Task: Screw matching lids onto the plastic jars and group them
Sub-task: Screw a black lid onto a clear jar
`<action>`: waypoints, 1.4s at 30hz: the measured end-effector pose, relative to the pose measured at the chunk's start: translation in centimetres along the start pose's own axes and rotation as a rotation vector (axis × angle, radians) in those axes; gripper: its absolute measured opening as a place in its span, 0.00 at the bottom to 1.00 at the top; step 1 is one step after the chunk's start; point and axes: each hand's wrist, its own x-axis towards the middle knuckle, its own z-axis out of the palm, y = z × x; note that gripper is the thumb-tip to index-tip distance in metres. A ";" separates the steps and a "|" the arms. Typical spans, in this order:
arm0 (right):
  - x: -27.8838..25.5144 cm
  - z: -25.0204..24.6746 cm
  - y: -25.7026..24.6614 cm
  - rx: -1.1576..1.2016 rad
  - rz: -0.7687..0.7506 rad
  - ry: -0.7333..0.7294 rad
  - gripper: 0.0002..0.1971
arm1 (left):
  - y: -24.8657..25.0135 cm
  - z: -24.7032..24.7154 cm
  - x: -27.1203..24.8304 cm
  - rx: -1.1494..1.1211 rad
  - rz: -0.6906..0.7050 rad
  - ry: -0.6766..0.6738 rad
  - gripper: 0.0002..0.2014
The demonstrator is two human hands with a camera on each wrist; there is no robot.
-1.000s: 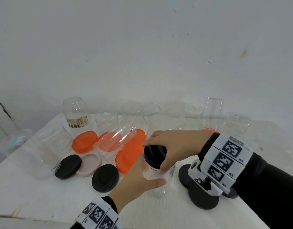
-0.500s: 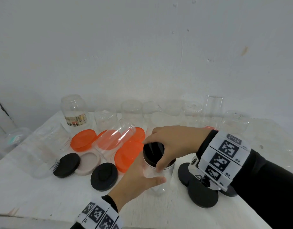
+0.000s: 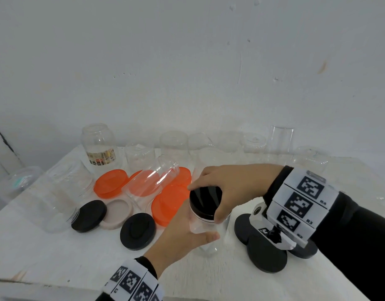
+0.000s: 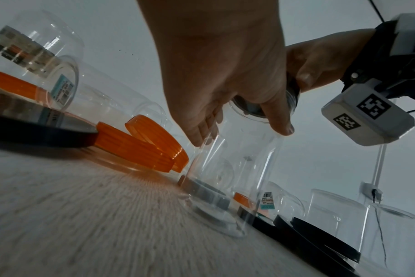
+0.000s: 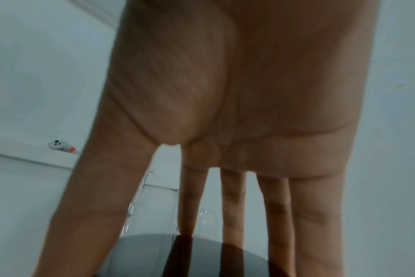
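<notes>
Under the right hand [image 3: 235,185], the black lid [image 3: 205,199] (half hidden) caps the jar [image 3: 203,227].

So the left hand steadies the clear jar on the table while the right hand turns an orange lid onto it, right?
Not quite: the lid is black, not orange, as the head view shows. The rest holds: the left hand steadies the clear jar on the table while the right hand grips the lid.
</notes>
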 end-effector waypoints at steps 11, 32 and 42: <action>0.5 0.5 -0.1 0.007 0.161 0.057 0.44 | -0.2 0.0 -0.1 0.007 -0.014 -0.001 0.38; 0.5 1.4 -0.4 -0.022 0.144 0.089 0.42 | 0.0 0.2 -0.4 -0.048 0.037 0.010 0.41; 0.0 0.7 -0.4 -0.006 -0.025 0.024 0.36 | 0.0 0.3 -0.3 -0.027 0.029 0.026 0.39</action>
